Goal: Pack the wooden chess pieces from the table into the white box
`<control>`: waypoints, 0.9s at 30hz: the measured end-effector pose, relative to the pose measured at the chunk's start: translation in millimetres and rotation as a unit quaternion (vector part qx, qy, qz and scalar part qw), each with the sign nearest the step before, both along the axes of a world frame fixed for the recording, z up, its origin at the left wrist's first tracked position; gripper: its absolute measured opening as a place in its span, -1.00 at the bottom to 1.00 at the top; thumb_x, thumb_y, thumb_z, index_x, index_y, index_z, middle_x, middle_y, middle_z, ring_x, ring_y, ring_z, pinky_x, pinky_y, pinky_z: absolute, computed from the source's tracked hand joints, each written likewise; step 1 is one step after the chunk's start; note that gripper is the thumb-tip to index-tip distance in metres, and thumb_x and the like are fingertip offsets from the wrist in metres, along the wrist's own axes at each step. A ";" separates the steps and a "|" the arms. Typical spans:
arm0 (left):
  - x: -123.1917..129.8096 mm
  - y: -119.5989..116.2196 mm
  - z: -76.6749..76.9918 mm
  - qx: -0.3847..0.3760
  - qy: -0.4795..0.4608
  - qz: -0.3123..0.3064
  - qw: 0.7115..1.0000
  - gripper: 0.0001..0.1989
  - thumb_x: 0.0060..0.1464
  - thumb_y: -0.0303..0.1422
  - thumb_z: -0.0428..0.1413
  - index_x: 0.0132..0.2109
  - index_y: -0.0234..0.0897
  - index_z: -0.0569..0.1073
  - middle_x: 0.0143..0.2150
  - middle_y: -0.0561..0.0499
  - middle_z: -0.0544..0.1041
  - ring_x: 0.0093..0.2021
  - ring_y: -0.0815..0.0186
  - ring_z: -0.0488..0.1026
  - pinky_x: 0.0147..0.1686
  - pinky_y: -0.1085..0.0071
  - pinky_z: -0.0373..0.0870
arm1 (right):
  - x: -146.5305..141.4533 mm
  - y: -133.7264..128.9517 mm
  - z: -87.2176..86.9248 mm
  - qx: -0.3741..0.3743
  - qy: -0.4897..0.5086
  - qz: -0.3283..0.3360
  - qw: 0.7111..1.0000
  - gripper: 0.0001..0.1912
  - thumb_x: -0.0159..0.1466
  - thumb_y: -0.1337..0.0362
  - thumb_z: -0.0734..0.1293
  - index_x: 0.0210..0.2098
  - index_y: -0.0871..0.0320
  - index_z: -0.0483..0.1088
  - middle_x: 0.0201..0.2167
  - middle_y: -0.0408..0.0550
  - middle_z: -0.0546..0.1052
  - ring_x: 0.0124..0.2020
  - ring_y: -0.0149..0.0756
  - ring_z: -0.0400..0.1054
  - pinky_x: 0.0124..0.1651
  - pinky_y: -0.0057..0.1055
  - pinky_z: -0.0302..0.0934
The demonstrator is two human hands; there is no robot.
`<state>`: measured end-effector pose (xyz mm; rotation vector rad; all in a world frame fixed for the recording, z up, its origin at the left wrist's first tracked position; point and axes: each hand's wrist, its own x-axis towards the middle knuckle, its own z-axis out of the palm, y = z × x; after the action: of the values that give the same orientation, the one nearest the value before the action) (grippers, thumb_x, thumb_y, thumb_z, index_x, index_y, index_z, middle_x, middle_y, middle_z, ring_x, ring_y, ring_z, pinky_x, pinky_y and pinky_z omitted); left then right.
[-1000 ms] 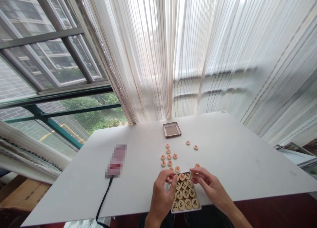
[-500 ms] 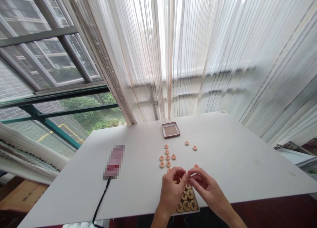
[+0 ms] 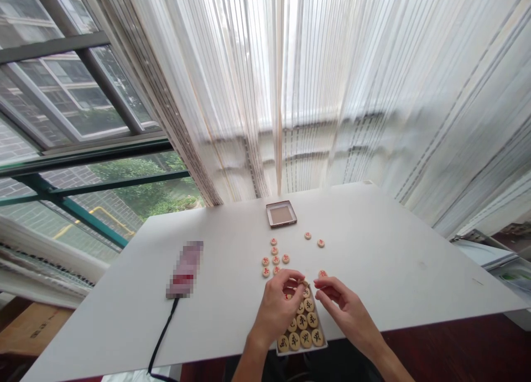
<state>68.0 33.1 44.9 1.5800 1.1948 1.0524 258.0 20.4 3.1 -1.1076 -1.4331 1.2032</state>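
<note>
My left hand reaches over a shallow box at the table's near edge, thumb and fingertips closed on a small Chinese chess piece, partly hidden. Rows of wooden pieces with black characters lie face up in the box; the left hand covers part of them. My right hand hovers at the box's right side, thumb and forefinger apart, with nothing between them. Just beyond its fingertips lies a red-marked piece. Several more red-marked pieces are grouped beyond my left hand.
Farther back on the white table sits an open box lid. Two red-marked pieces lie right of the group. A blurred pinkish object with a black cable is at the left. Curtains hang behind.
My hands have drawn apart from their fingertip contact. The left has come down to the box's far end with the piece; the right has opened. The view has shifted slightly.
</note>
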 end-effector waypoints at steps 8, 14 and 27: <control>-5.8 10.6 5.8 -0.041 -0.001 -0.025 0.999 -0.79 0.20 -0.21 0.17 -0.15 -0.26 0.50 -0.22 -0.06 0.63 -0.22 0.24 0.62 -0.19 0.36 0.57 | -1.8 4.0 -0.8 -0.008 0.029 -0.004 1.000 -0.70 0.31 0.05 0.38 -0.10 0.12 0.48 -0.08 0.05 0.57 -0.02 -0.09 0.49 0.06 -0.21 0.42; -5.9 15.1 8.4 -0.048 -0.015 -0.081 0.995 -0.82 0.22 -0.28 0.15 -0.11 -0.28 0.52 -0.16 -0.09 0.63 -0.20 0.24 0.62 -0.18 0.36 0.58 | -5.5 7.3 1.0 -0.014 0.042 0.009 0.999 -0.66 0.29 0.01 0.38 -0.09 0.13 0.48 -0.10 0.05 0.58 -0.05 -0.11 0.50 0.05 -0.23 0.43; -10.0 24.6 18.3 0.103 0.210 -0.129 0.964 -0.78 0.12 -0.43 0.18 -0.06 -0.21 0.53 -0.16 -0.02 0.61 -0.17 0.25 0.55 -0.14 0.33 0.50 | -14.1 16.4 13.0 -0.013 -0.006 -0.015 1.000 -0.54 0.22 -0.18 0.36 -0.29 0.12 0.44 -0.31 -0.02 0.59 -0.25 -0.16 0.51 -0.12 -0.30 0.42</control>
<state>58.0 57.7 63.2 2.1352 1.1326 0.7067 243.9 36.7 16.2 -1.1517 -1.4089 1.1988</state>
